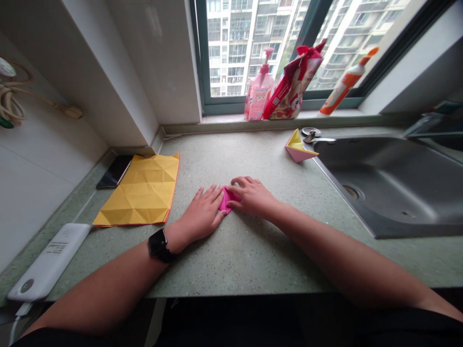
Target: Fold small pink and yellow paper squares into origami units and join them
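Currently both hands bear down on the pink paper (227,198), which lies flat on the countertop (253,250) at mid-depth, directly ahead of the person. The left hand (202,214), with a black watch (158,243) at its wrist, rests palm-down with fingers extended over the paper's left edge. The right hand (253,195) arches over the right edge, with its fingertips on the paper. Neither hand closes around it: both are open and pressing, not grasping.

Judged from this contact, the step in hand is setting a crease.
- Keep the left palm still as an anchor.
- Run the right fingertips along the fold line with even pressure.
- Check that the edges align before pressing hard. Most of the paper is hidden under the fingers, so alignment cannot be confirmed.

Surface and room, relative to the pink paper:
- Near left: a white power bank (47,262) at the counter edge.
- Left: a creased yellow sheet (142,190) lying flat, and beyond it a dark phone (115,171) against the wall.
- Right: a steel sink (398,193) set into the speckled green top.
- Far right: a folded yellow-and-pink paper boat (299,147) just beside the sink's corner.
- Beyond, on the sill: a pink pump bottle (258,94), a red packet (292,82) and an orange bottle (345,84), in front of the window (235,48), which faces apartment blocks.
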`<move>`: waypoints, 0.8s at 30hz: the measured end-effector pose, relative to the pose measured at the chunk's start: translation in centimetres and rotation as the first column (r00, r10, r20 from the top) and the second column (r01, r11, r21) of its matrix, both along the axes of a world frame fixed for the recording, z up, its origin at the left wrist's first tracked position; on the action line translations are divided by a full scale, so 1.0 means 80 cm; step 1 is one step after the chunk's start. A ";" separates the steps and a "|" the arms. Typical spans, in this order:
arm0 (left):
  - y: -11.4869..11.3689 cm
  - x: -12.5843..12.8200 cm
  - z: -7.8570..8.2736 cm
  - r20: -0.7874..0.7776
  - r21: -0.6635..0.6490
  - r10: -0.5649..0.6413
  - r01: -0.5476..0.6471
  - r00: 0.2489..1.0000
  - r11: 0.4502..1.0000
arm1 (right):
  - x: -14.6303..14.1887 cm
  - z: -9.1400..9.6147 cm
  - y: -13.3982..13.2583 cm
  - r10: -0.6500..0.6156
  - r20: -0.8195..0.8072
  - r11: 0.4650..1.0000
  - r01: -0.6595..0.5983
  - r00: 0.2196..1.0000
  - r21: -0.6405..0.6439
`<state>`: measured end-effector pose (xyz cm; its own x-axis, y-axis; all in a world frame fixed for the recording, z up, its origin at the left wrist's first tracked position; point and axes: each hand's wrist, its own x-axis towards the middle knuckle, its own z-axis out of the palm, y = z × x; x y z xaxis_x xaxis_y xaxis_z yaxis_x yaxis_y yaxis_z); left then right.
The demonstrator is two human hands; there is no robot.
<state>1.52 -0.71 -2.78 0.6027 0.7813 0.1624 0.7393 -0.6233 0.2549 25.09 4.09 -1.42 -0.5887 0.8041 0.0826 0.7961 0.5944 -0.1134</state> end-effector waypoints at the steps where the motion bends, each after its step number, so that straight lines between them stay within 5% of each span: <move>1: -0.001 0.001 0.004 0.019 0.014 -0.010 0.010 1.000 1.000 | 0.000 -0.001 0.000 -0.004 -0.003 1.000 0.004 1.000 0.000; 10: -0.003 0.004 0.015 0.224 0.055 -0.054 0.043 0.973 0.998 | 0.003 -0.024 0.010 -0.022 -0.050 1.000 0.022 0.998 -0.003; 24: -0.001 0.014 0.002 0.136 0.140 -0.232 0.213 0.963 0.967 | 0.000 -0.037 0.029 -0.048 -0.066 0.997 0.043 0.997 -0.070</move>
